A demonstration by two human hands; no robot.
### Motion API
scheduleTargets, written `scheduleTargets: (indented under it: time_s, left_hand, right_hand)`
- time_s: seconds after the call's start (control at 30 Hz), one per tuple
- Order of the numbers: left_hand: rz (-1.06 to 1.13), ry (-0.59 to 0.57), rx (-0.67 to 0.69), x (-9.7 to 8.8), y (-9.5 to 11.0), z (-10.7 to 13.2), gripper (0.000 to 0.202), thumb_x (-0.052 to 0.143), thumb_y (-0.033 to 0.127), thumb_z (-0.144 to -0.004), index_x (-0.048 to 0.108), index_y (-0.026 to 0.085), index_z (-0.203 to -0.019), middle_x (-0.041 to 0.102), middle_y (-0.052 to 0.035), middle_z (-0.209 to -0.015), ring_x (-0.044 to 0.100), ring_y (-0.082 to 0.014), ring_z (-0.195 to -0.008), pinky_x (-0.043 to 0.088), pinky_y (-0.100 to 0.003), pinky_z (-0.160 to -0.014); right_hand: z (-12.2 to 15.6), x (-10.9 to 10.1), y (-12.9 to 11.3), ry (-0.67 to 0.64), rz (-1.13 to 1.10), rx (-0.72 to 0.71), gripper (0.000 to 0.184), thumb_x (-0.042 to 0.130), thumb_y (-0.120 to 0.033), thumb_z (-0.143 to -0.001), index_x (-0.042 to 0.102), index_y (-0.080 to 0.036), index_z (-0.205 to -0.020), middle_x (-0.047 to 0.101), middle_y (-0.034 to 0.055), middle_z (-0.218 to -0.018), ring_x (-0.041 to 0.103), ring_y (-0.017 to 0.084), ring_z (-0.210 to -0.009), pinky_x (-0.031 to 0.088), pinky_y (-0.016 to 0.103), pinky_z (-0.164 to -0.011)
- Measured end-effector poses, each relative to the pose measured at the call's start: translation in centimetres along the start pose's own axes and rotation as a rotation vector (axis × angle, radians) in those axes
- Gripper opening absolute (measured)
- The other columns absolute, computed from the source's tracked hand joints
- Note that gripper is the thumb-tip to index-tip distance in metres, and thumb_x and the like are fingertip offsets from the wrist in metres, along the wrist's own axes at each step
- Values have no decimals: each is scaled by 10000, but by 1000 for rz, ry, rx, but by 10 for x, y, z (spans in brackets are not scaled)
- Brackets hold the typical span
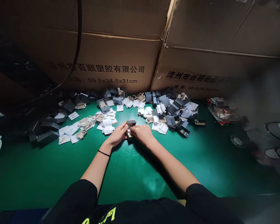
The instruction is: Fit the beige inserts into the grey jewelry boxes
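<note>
My left hand point(118, 134) grips a small dark box point(131, 123) from its left side, above the middle of the green table. The box stands open, with a pale, shiny inside partly visible. From the right, my right hand point(142, 133) reaches in with its fingers curled together at the box's opening. What those fingertips pinch is hidden. Beyond my hands lie white folded papers point(106, 126) and beige inserts point(87, 123). A similar box point(103, 105) lies open behind them, showing a pale inside.
Dark boxes and white papers are heaped at the right point(175, 109), and more dark boxes point(49, 130) lie at the left. Large cartons point(107, 51) wall off the back of the green table point(84, 193). A red-and-clear plastic packet point(222, 113) lies right; a black cable point(78, 40) hangs left.
</note>
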State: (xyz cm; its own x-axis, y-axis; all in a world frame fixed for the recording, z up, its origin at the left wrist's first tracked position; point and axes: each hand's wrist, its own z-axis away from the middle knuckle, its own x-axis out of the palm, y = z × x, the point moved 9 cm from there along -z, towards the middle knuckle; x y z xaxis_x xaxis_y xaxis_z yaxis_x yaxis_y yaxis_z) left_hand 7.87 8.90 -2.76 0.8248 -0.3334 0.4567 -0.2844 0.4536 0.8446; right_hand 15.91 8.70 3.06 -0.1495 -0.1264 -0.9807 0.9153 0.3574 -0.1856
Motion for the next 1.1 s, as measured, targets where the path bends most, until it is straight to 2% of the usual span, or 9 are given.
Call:
scheduleTargets:
  time_s: [0.1,0.27,0.4,0.57,0.73,0.87,0.97,1.1]
  left_hand:
    - [-25,16,11,-2,0,0,557,645,454,-835,535,230,-1333,639,-49,-913,551,-118,-701,485,-235,-640]
    - [-18,26,11,0,0,2,569,644,444,-837,505,260,-1357,621,-69,-1110,574,-135,-801,499,-262,-723]
    - [-31,16,13,0,0,1,570,626,447,-854,485,246,-1369,617,-78,-1105,553,-116,-772,485,-242,-710]
    - [-24,-9,24,0,-1,-2,565,626,453,-854,482,247,-1360,603,-82,-1159,563,-131,-829,491,-258,-736]
    - [-36,13,31,-1,-2,-2,562,627,469,-849,497,233,-1341,613,-75,-1123,549,-116,-777,490,-245,-701]
    - [-47,31,40,1,0,-2,557,632,480,-840,512,228,-1323,576,-92,-1250,577,-164,-897,514,-282,-733]
    - [-55,24,38,2,0,-1,545,638,463,-840,524,220,-1314,561,-102,-1294,579,-203,-1009,518,-299,-786]
    - [-69,38,39,0,-1,-2,531,625,461,-851,530,219,-1314,588,-102,-1254,592,-196,-992,517,-287,-775]
  right_hand:
    - [-2,2,-5,9,20,-16,256,484,-247,-930,723,-161,-903,731,129,-878,674,234,-738,382,286,-600]
    - [-4,4,-10,40,42,-35,329,406,-314,-976,699,-162,-983,721,132,-927,672,203,-728,354,274,-578]
    - [-3,7,-6,38,41,-25,363,397,-363,-983,705,-178,-932,727,100,-920,673,181,-731,324,256,-558]
    - [1,9,1,35,15,48,414,371,-424,-989,708,-192,-920,729,79,-955,666,166,-751,316,237,-565]
    - [3,6,1,3,3,71,364,385,-395,-982,700,-215,-953,728,66,-976,662,180,-780,330,240,-585]
    - [5,3,3,-25,-6,63,316,403,-326,-965,702,-224,-969,725,68,-946,648,181,-788,342,239,-609]
    - [8,0,4,-12,11,38,323,364,-288,-974,680,-230,-1013,711,59,-1000,636,175,-783,336,243,-601]
    - [10,-3,0,20,60,-26,336,318,-252,-992,641,-212,-1075,677,77,-1075,625,175,-829,331,252,-589]
